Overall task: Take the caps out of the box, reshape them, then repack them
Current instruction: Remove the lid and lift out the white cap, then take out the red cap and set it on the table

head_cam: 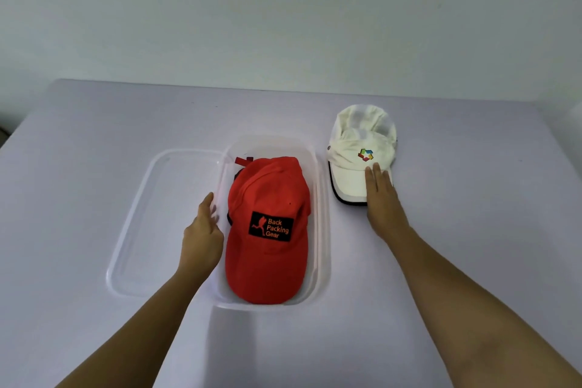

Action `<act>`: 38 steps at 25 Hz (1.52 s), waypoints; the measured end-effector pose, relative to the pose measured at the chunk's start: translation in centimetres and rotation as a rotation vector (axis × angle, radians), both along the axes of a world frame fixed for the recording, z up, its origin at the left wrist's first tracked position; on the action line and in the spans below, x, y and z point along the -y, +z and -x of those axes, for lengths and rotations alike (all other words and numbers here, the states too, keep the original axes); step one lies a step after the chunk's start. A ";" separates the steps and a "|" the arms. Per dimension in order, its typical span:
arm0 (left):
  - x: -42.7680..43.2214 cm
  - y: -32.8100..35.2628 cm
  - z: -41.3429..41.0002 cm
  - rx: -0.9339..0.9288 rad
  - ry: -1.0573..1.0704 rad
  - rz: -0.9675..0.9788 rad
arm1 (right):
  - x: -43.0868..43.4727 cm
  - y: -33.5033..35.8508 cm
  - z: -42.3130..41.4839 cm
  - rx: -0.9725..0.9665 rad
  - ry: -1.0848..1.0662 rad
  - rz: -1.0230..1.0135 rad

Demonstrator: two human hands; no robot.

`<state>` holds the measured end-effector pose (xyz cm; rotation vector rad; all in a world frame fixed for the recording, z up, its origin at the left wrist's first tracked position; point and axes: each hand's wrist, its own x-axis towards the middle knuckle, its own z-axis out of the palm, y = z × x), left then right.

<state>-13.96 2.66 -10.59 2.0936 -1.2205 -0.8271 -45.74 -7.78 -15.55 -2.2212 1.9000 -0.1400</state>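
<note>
From the head view, the red cap (267, 230) carries a black patch (272, 226) with orange words "Back Packing Gear" beside a running figure. It lies inside the clear box (322, 230), its brim toward 6 o'clock and almost filling the box between the walls. The white cap (359, 148) has only a many-coloured logo (365, 155), with no writing. It sits on the table (94, 142) just at 2 o'clock of the box. A clear lid (141, 214) lies at 9 o'clock against the box. Open tabletop runs toward 3 and 12 o'clock. The left hand (203, 230) touches the box's left wall with bent fingers; whether it grips, I cannot tell. The right hand (382, 198) rests flat, fingers straight, on the white cap's brim.
</note>
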 end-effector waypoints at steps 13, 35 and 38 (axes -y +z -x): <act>-0.3 0.9 0.1 -0.017 -0.006 -0.023 | -10.3 7.3 -13.2 0.019 0.524 -0.225; 1.5 8.8 0.4 -0.269 -0.041 -0.075 | -13.8 12.1 -16.2 0.216 0.131 -0.020; 2.4 12.5 2.7 -0.419 0.030 -0.116 | -14.2 12.5 -15.2 0.143 0.163 0.350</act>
